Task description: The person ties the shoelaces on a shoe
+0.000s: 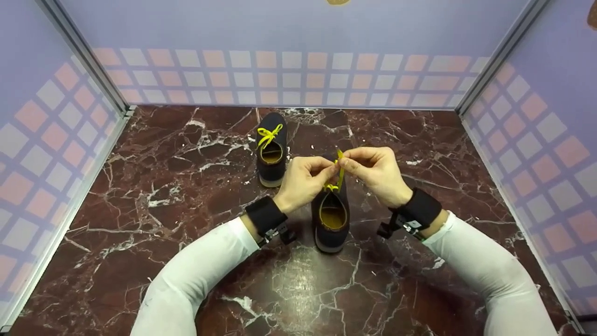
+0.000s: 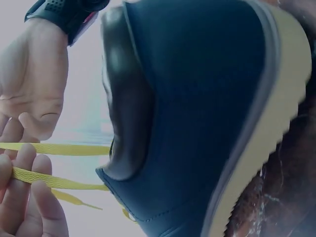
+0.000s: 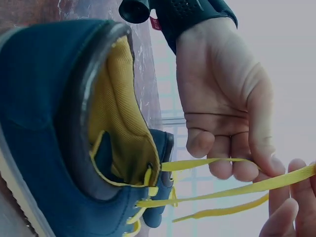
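A dark blue shoe (image 1: 330, 240) with a yellow lining and pale sole stands toe-away between my hands. Two yellow shoelace (image 3: 232, 191) ends rise from its top eyelets. Above its tongue, my left hand (image 1: 303, 181) pinches the lace between thumb and fingertips. Close beside it, my right hand (image 1: 378, 173) pinches a lace too, a short tip poking up past the fingers. In the left wrist view the laces run taut from the shoe (image 2: 197, 98) to both hands, and one loose tip dangles beneath. The fingers partly hide where the laces meet.
A matching dark shoe (image 1: 273, 172) with its yellow lace tied in a bow (image 1: 269, 135) stands farther back, left of the first. Both are on a dark red marbled tabletop (image 1: 186, 219). Lilac panels with pink and white squares (image 1: 291, 77) enclose the back and sides.
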`<move>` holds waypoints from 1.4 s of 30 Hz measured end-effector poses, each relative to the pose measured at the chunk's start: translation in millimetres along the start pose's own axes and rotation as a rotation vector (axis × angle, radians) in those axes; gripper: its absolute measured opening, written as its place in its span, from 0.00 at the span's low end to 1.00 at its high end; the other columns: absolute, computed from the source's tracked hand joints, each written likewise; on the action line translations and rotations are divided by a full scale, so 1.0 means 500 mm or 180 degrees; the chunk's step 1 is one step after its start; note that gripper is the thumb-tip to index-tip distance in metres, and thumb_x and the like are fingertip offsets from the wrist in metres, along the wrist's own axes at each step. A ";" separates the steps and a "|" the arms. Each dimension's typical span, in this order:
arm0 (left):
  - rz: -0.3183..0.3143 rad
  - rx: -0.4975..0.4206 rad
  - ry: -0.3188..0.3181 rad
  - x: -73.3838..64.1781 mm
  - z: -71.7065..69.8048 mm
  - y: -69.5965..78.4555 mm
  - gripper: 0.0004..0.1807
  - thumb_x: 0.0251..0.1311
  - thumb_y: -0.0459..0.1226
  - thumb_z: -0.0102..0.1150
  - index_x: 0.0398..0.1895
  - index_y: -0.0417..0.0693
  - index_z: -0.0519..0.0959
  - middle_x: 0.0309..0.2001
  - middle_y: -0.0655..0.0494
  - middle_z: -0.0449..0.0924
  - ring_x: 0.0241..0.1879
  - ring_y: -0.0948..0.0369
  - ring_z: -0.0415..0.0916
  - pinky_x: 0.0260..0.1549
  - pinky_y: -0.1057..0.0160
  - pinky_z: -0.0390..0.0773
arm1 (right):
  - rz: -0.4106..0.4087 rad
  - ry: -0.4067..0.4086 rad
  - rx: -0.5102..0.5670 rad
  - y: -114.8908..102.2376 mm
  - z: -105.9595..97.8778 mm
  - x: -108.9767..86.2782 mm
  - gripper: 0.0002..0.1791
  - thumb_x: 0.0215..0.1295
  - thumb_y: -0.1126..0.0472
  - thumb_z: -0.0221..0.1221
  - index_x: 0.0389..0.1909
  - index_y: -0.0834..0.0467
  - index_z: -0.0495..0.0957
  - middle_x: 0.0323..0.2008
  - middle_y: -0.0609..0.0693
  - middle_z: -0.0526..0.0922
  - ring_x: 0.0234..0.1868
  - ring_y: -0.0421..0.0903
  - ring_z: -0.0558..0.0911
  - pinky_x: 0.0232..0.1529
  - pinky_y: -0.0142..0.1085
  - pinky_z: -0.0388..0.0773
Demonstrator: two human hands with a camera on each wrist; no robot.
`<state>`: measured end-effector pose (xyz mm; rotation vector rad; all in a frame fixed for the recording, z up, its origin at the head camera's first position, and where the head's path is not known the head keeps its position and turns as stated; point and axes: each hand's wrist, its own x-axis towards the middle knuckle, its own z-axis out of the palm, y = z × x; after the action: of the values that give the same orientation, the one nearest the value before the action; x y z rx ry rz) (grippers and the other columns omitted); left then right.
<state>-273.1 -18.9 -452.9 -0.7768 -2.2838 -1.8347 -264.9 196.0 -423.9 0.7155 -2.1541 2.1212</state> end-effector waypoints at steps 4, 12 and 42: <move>0.0153 0.0073 -0.0059 0.002 -0.005 0.009 0.10 0.77 0.35 0.70 0.41 0.37 0.94 0.34 0.45 0.96 0.31 0.63 0.89 0.33 0.73 0.82 | -0.0098 -0.0037 -0.0231 -0.009 0.003 0.000 0.08 0.76 0.71 0.68 0.45 0.75 0.89 0.34 0.47 0.93 0.30 0.37 0.81 0.31 0.28 0.76; 0.0172 0.0341 -0.0388 0.006 -0.017 0.010 0.07 0.73 0.32 0.70 0.41 0.43 0.96 0.36 0.48 0.96 0.32 0.70 0.82 0.34 0.73 0.77 | -0.0247 -0.0110 -0.0426 -0.011 0.000 0.007 0.03 0.74 0.74 0.68 0.42 0.72 0.90 0.36 0.42 0.92 0.23 0.35 0.76 0.26 0.26 0.72; 0.0069 0.0510 -0.0508 0.017 -0.013 0.007 0.22 0.80 0.39 0.66 0.25 0.33 0.86 0.20 0.63 0.75 0.21 0.69 0.66 0.25 0.71 0.63 | 0.0514 -0.0444 -0.0875 0.006 -0.037 0.041 0.11 0.79 0.66 0.65 0.48 0.70 0.92 0.24 0.38 0.90 0.19 0.36 0.77 0.22 0.27 0.74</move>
<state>-280.1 -21.8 -444.6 -0.9482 -2.4708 -1.6095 -289.6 207.3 -418.4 0.7035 -2.5904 1.8324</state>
